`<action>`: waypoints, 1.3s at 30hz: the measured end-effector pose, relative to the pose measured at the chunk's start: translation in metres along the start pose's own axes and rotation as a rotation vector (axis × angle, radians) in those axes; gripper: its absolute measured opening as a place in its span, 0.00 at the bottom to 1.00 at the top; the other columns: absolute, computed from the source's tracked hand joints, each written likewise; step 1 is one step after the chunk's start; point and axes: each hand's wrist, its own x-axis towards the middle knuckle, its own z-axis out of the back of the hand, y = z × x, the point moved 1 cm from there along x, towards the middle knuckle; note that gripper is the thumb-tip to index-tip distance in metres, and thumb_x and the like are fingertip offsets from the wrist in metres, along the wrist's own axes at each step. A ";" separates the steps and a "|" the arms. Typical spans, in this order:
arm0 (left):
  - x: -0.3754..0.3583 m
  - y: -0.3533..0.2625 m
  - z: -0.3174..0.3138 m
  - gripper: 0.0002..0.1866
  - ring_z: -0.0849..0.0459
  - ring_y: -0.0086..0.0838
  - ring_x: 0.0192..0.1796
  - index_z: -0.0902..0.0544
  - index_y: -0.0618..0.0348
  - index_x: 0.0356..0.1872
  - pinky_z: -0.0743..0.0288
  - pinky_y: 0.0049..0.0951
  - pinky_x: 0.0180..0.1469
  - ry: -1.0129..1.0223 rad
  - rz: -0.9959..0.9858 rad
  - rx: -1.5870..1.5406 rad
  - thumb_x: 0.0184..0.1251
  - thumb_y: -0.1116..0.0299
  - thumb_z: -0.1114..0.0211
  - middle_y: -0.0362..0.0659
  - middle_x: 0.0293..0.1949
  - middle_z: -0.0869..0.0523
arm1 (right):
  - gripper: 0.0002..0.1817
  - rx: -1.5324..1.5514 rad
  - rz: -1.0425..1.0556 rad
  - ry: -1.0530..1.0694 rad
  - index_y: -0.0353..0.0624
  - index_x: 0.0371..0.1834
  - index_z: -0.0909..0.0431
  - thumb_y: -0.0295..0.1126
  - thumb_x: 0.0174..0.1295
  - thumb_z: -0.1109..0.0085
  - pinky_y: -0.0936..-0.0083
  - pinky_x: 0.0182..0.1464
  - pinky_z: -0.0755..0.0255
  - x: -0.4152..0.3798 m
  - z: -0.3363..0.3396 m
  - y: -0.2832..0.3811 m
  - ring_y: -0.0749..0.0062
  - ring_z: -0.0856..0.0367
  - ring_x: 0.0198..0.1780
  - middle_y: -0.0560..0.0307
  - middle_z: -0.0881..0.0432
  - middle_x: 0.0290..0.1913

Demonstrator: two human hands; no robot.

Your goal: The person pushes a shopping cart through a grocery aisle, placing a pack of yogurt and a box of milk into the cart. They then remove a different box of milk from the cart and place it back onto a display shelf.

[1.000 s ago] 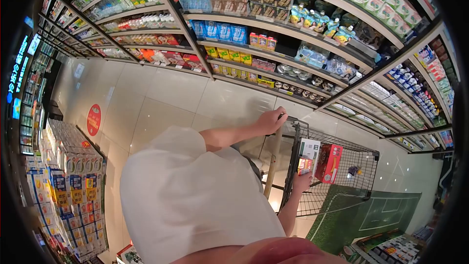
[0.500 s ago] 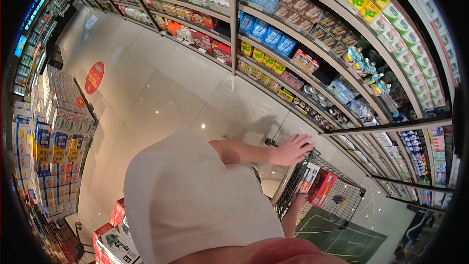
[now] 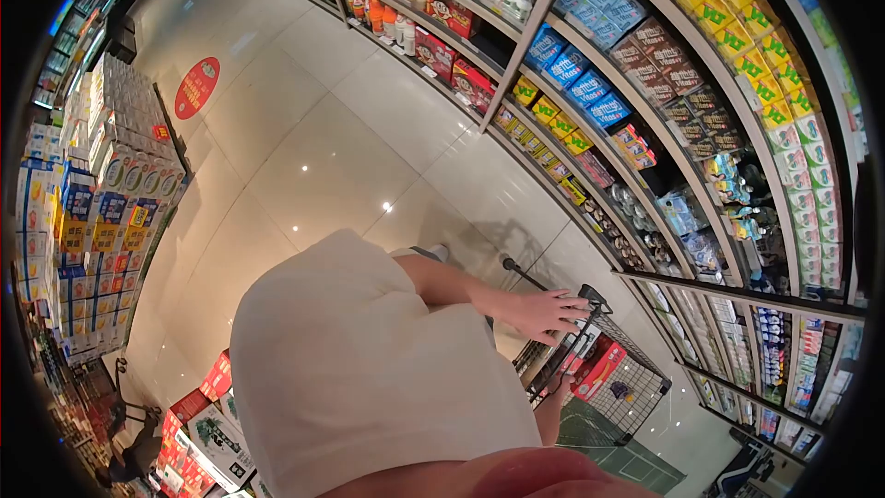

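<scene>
My left hand (image 3: pixel 548 314) lies on the handle end of a black wire shopping cart (image 3: pixel 641 389), fingers spread over the rim. In the cart a red box (image 3: pixel 601 369) stands beside a white box (image 3: pixel 570 357). My right hand (image 3: pixel 560 395) is low at the cart's near side, mostly hidden behind my white shirt. Whether it holds anything does not show.
Long shelves of drinks and cartons (image 3: pixel 590 83) run along the aisle's right side. Stacked cartons (image 3: pixel 83 212) stand on the left. There are red boxes (image 3: pixel 198 410) at the lower left, a round red floor sticker (image 3: pixel 196 88), and a green mat (image 3: pixel 636 468) under the cart.
The view has swung left along the aisle. My left hand went from gripping the handle to lying spread on it. My right hand, earlier on the white box, has dropped mostly out of sight.
</scene>
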 end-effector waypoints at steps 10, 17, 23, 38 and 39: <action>-0.036 0.004 0.038 0.47 0.50 0.51 0.88 0.21 0.55 0.72 0.46 0.65 0.82 0.087 0.000 -0.023 0.57 0.36 0.22 0.53 0.84 0.37 | 0.33 -0.015 -0.002 -0.039 0.38 0.68 0.34 0.48 0.69 0.36 0.42 0.61 0.22 -0.029 -0.008 0.019 0.31 0.18 0.62 0.28 0.19 0.62; -0.051 0.007 0.048 0.47 0.50 0.51 0.88 0.20 0.56 0.71 0.44 0.65 0.81 0.081 -0.002 -0.022 0.57 0.33 0.24 0.52 0.84 0.38 | 0.32 -0.032 0.008 -0.049 0.38 0.68 0.33 0.48 0.69 0.35 0.42 0.59 0.21 -0.039 -0.004 0.024 0.32 0.17 0.61 0.28 0.18 0.60; -0.053 0.004 0.054 0.46 0.48 0.51 0.88 0.19 0.55 0.70 0.37 0.62 0.77 0.080 -0.001 -0.006 0.58 0.32 0.25 0.51 0.84 0.37 | 0.32 -0.025 0.007 -0.055 0.38 0.67 0.31 0.48 0.69 0.35 0.42 0.58 0.21 -0.049 -0.007 0.022 0.33 0.16 0.60 0.28 0.17 0.59; -0.039 0.004 0.063 0.41 0.40 0.55 0.84 0.17 0.55 0.64 0.33 0.56 0.77 0.074 0.002 0.005 0.57 0.37 0.23 0.52 0.78 0.29 | 0.28 0.433 0.139 -0.009 0.36 0.57 0.24 0.47 0.65 0.29 0.43 0.50 0.19 -0.016 -0.037 0.024 0.33 0.12 0.51 0.32 0.12 0.48; -0.037 0.003 0.065 0.40 0.39 0.56 0.83 0.16 0.56 0.64 0.33 0.56 0.77 0.088 0.005 -0.010 0.56 0.38 0.22 0.52 0.77 0.28 | 0.27 0.199 0.185 -0.041 0.36 0.61 0.24 0.43 0.67 0.33 0.45 0.48 0.19 0.009 -0.085 -0.004 0.33 0.12 0.52 0.30 0.13 0.50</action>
